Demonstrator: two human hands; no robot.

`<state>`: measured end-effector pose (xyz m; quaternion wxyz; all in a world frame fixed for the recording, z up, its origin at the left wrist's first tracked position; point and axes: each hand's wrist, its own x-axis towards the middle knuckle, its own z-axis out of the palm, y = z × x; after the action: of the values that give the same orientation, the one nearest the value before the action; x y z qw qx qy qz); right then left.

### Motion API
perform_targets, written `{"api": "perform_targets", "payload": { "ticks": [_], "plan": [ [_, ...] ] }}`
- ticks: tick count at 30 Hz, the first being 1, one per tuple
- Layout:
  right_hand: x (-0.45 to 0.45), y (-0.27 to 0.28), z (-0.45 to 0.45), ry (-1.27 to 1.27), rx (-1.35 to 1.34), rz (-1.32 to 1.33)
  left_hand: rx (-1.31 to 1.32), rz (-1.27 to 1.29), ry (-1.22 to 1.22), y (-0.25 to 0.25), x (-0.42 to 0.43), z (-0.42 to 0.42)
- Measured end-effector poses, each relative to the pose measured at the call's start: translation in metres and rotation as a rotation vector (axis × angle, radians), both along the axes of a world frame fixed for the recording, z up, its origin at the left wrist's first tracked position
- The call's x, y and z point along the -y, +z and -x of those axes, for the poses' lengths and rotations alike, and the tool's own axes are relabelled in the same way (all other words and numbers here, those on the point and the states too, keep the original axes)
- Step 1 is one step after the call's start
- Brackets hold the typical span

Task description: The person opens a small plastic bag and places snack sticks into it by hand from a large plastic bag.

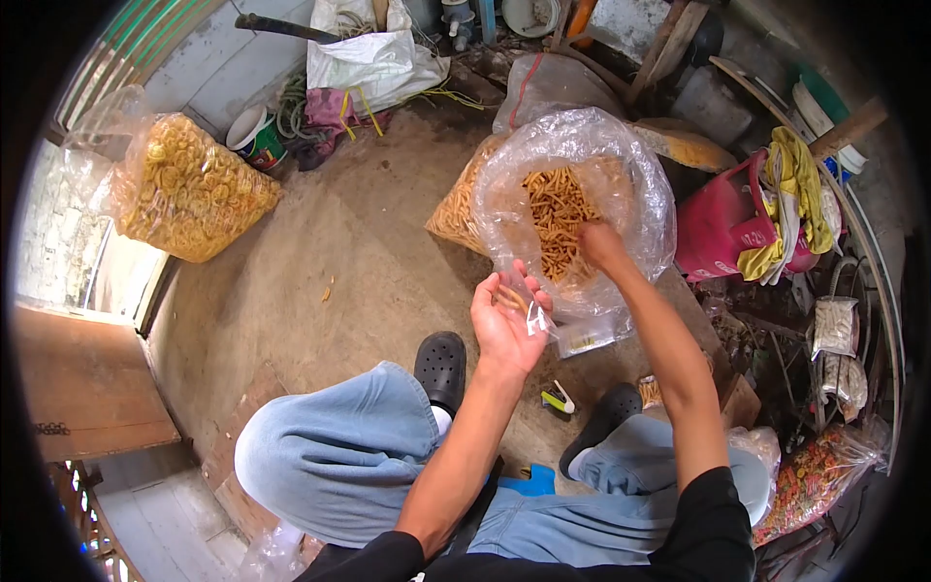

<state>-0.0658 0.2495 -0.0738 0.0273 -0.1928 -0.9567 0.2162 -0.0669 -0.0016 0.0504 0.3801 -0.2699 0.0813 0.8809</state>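
Observation:
My left hand (509, 325) is palm up, with its fingers curled round a small clear plastic bag (525, 308). A few brown snack sticks (510, 299) show inside that bag. To its right, my right hand (602, 244) is in the mouth of a large clear plastic bag (645, 194), touching the pile of snack sticks (558, 218). The fingers there look curled in, and what they hold, if anything, is hidden. A small clear packet (590, 336) lies against the front of the large bag.
A green and white stapler (558, 397) lies on the floor between my shoes. At the left stands a bag of yellow round snacks (194, 189). A magenta bin (722, 218) with cloths stands right of the large bag; a bag of colourful snacks (810, 480) is lower right.

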Motion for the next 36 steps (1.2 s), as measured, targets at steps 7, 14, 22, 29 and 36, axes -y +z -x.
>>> {"api": "perform_targets", "payload": {
  "ticks": [7, 14, 22, 29, 36],
  "plan": [
    [0.011, 0.013, 0.000, -0.031, 0.130, -0.226, 0.004, 0.003, 0.009, 0.001, -0.002, 0.001],
    [0.014, 0.018, -0.001, 0.087, 0.396, -0.396, 0.004, 0.015, 0.011, 0.006, -0.001, 0.001],
    [0.008, 0.016, 0.003, 0.087, 0.531, -0.317, 0.009, -0.087, 0.022, 0.001, 0.007, 0.004],
    [-0.008, 0.005, -0.007, 0.004, 0.450, -0.259, 0.019, -0.118, 0.031, 0.002, 0.009, 0.005],
    [-0.004, 0.015, -0.012, 0.035, 0.414, -0.250, 0.005, -0.085, 0.040, 0.009, 0.009, 0.004]
  ]
}}
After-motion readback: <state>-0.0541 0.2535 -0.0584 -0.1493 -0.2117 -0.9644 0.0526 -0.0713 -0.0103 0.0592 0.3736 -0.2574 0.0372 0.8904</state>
